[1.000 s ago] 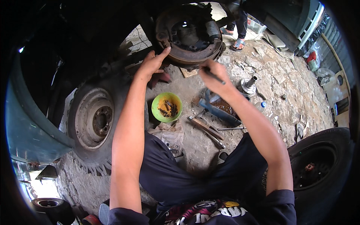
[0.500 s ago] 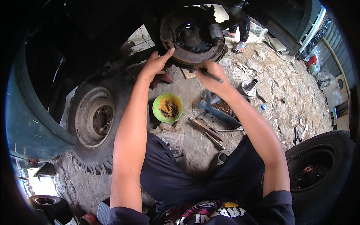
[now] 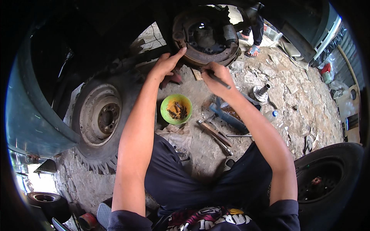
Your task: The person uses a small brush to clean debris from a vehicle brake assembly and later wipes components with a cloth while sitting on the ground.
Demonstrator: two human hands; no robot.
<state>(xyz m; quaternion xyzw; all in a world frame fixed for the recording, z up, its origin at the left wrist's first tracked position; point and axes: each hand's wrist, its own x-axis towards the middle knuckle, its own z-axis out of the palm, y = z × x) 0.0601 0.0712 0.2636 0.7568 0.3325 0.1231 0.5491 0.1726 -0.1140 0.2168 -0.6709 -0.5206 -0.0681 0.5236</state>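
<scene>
Metal brake (image 3: 210,59): upper middle of the view, ahead of the person, rusty and dark; its curved shoe faces the hands, with a grey cylinder at its right.
Left hand (image 3: 163,67): at the brake's lower left, thumb stretched up to the edge, the other fingers bent and partly hidden; whether they grip anything cannot be told.
Right hand (image 3: 217,78): closed round a tool, just below the brake's lower edge.
Tool (image 3: 221,82): dark and slim, its near end sticking out of the fist toward lower right; the far end is too unclear to tell.
Bowl (image 3: 164,111): green, on the floor (image 3: 285,75) below the left hand, orange inside, with small dark parts (image 3: 178,112) in it.
Container (image 3: 228,119): blue, partly behind the right forearm, brownish contents.
Hub (image 3: 260,94): metal, its shaft pointing up, right of the container.
Bottle (image 3: 271,114): blue cap, just right of the right forearm.
Stick (image 3: 211,131): wooden, beside metal bars (image 3: 239,135) between bowl and container.
Wheel (image 3: 98,117): pale rim, left of the left forearm.
Tyre (image 3: 333,181): black, at lower right.
Other person (image 3: 253,51): a sandalled foot, beyond the brake at upper right.
</scene>
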